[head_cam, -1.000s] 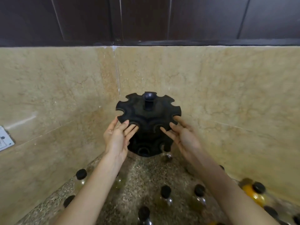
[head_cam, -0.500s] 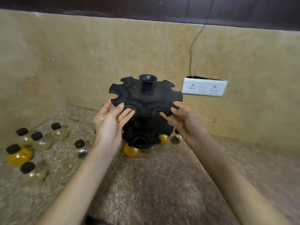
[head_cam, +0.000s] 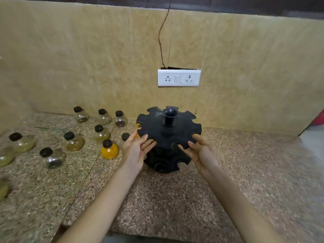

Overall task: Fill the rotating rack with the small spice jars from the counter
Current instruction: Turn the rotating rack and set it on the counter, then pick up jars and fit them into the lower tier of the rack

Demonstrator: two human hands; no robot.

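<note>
The black rotating rack [head_cam: 168, 135] stands on the speckled counter [head_cam: 175, 207] in front of the wall, with its notched top disc empty and a knob in the middle. My left hand [head_cam: 135, 149] holds the disc's left rim, its fingertips tucked under the edge. At the front right rim my right hand [head_cam: 201, 151] grips the disc in the same way. Several small glass spice jars with black caps stand to the left, among them a bright yellow jar [head_cam: 109, 149]. Another jar [head_cam: 125, 136] is partly hidden behind my left hand.
A white socket plate [head_cam: 178, 78] sits on the beige stone wall above the rack, with a thin wire [head_cam: 162, 41] running up from it. The counter ends at the right [head_cam: 312, 137], where something red shows. More jars lie blurred at the far left edge.
Both hands carried the rack rightward out of the corner, past the jars. It now sits on the counter below the socket plate, and the jars lie to its left.
</note>
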